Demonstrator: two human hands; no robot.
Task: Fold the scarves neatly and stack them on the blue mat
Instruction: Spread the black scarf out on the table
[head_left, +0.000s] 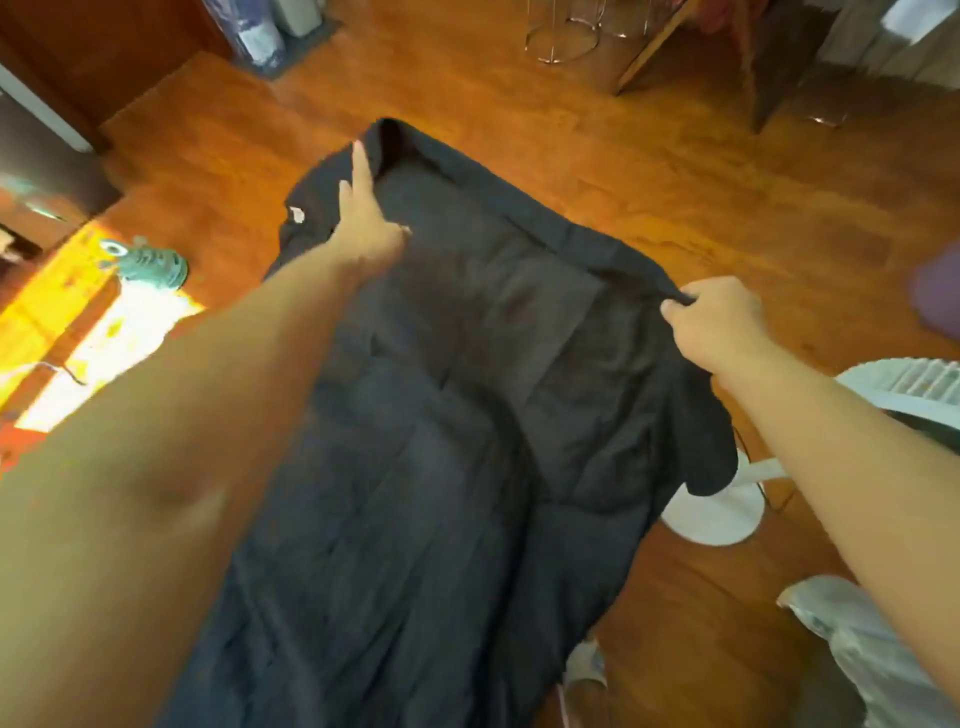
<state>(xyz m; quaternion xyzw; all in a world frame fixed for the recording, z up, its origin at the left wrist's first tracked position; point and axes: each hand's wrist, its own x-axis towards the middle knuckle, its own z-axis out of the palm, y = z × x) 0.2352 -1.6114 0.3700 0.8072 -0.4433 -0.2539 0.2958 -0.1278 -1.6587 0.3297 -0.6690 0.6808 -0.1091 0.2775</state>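
Right grip: my right hand (714, 322) pinches the far edge of the dark scarf (467, 415), fingers curled tight round the hem.
Left grip: my left hand (363, 223) has its index finger pointing out along the cloth; the other fingers look tucked at the fold, though I cannot tell whether they clutch fabric.
Scarf: held up and stretched between both hands above the wooden floor (675, 182), the rest hanging down toward me.
Look: near-black, thin, creased, top edge rolled over, a small pale tag (297, 214) near my left hand.
Progress: early, I reckon; this scarf isn't folded yet.
Left to do: folding, then stacking; no blue mat in view.
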